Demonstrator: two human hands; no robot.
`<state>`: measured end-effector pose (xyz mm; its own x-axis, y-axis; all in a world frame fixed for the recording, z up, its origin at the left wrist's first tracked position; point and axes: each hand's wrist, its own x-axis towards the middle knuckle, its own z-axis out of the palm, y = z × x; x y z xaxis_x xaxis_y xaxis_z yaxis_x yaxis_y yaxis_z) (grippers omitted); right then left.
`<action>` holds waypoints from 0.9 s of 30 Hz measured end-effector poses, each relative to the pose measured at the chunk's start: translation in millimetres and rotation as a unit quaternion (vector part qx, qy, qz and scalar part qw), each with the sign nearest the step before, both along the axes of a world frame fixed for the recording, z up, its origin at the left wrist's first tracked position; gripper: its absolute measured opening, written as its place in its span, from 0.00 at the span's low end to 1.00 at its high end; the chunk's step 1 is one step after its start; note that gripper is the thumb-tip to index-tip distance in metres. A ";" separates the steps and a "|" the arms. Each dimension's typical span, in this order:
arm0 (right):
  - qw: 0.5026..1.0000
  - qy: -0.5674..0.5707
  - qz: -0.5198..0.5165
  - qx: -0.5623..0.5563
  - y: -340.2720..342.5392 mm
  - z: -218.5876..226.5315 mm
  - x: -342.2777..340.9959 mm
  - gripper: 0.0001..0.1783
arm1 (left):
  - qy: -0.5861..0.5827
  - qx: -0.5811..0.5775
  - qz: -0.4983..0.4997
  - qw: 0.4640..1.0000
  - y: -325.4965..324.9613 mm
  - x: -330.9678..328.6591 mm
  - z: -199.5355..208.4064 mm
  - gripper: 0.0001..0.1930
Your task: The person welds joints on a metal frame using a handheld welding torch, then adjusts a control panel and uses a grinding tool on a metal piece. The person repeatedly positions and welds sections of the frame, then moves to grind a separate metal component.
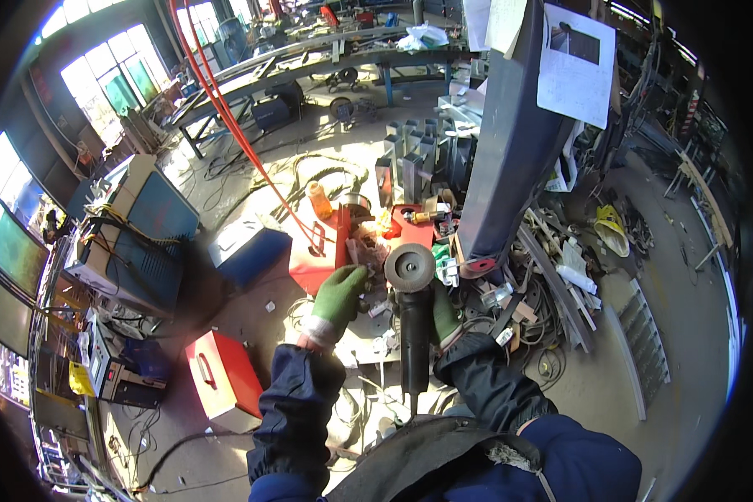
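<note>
An angle grinder (414,343) with a black body points away from me in front of my chest. Its round grey disc (410,268) faces up. My right hand (446,318), in a green glove, is closed on the grinder's right side; the tool hides part of its fingers. Left of the disc, a little apart from it, is my left hand (340,299), also green-gloved. Its fingers are curled, and whatever they may hold is hidden. Just beyond that hand stands an open red metal box (314,263) with loose items beside it.
A dark steel column (510,159) rises close at right. Scrap strips (556,284) and cables lie beside it. At left are a red toolbox (226,376), a blue box (255,251) and a large machine cabinet (142,234). Red hoses (234,125) hang down to the open box.
</note>
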<state>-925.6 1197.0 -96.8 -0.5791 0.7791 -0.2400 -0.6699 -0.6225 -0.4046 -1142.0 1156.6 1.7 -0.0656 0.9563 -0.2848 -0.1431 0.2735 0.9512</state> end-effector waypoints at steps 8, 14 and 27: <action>0.998 0.005 -0.056 0.002 -37.0 27.2 -12.2 0.35 | -0.145 0.078 -0.076 0.983 -49.6 -36.8 2.7 0.25; 0.999 0.010 -0.019 0.032 -32.3 -1.8 -11.5 0.32 | -0.069 0.153 -0.071 0.983 -49.0 -18.9 21.3 0.16; 0.989 -0.123 -0.073 0.046 -62.6 7.9 -20.7 0.33 | 0.505 0.367 -0.137 0.769 -28.8 6.3 33.7 0.11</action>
<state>-946.3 1134.4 -88.9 -0.3911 0.8753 -0.2843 -0.6249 -0.4794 -0.6162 -1135.7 1127.8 35.4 0.3340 0.8522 0.4028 0.7378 -0.5023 0.4509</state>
